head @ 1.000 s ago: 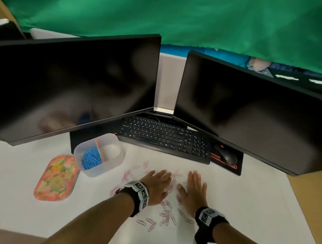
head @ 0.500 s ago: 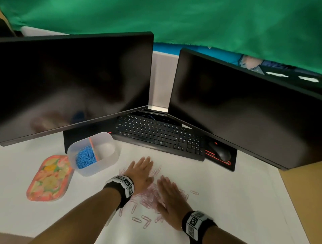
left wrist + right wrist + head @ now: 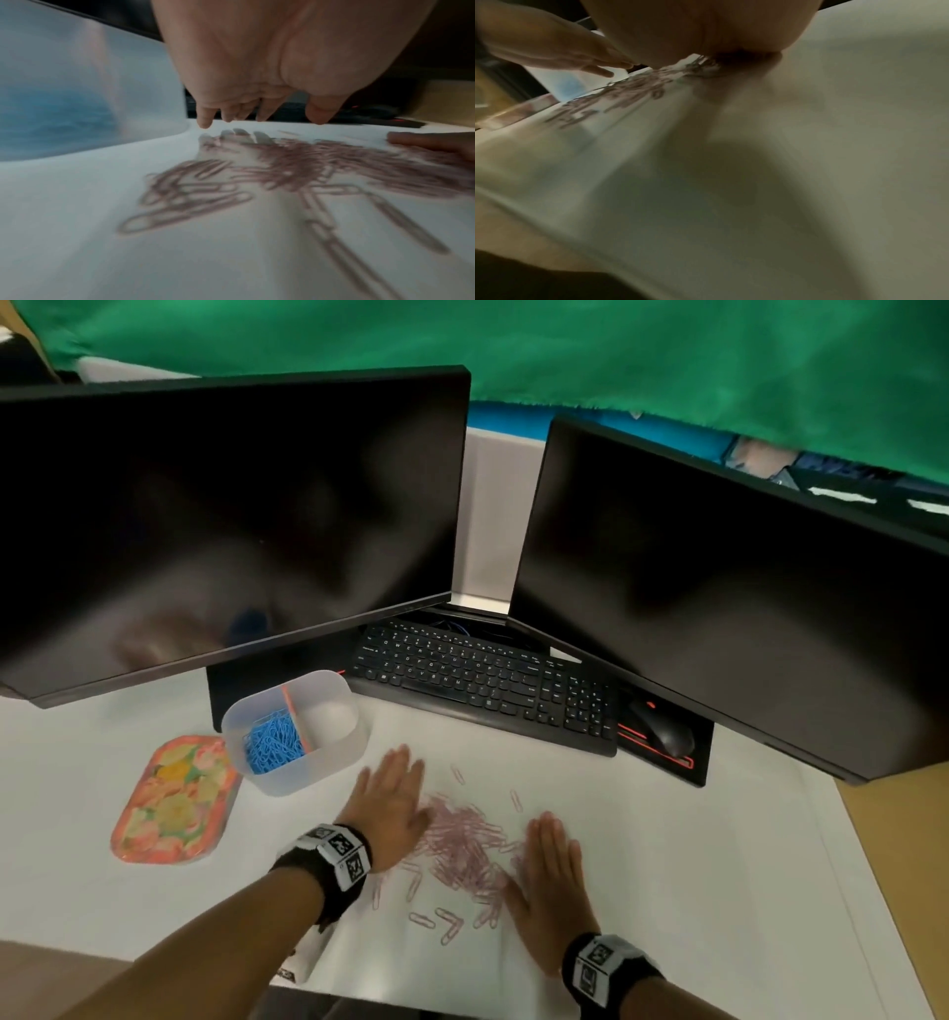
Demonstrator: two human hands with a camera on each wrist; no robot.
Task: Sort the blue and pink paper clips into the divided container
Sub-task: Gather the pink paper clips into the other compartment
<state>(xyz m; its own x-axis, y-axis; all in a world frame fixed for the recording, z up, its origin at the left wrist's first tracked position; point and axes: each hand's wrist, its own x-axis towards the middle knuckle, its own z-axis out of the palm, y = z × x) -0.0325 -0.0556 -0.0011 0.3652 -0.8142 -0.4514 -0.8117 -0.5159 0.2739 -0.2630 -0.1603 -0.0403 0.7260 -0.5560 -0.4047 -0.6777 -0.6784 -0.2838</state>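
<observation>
A loose heap of pink wire paper clips (image 3: 464, 847) lies on the white paper-covered desk (image 3: 667, 865), with a few strays scattered around its near and far edges. The left hand (image 3: 390, 806) lies flat at the heap's left side, palm down, fingers straight and close together, pointing away from the person; its inner edge touches the clips. From the left wrist view the fingertips (image 3: 204, 121) hover just over the surface and grasp nothing. The right hand (image 3: 552, 875) lies flat at the heap's right side, palm down, fingers extended, its thumb edge against the clips; it holds nothing either. Both wrists wear black bands with white coded tags.

Just beyond and left of the left hand stands the translucent white plastic container (image 3: 328, 757) with an orange divider (image 3: 294, 724). Its left compartment holds a pile of blue paper clips (image 3: 274, 744); the right compartment shows no clips. Beside it, further left, lies a rounded rectangular floral orange tray (image 3: 174, 801). Behind these sit a black keyboard (image 3: 488, 680), a black mouse (image 3: 662, 729) on a red-edged pad, and two dark monitors (image 3: 231, 516).
</observation>
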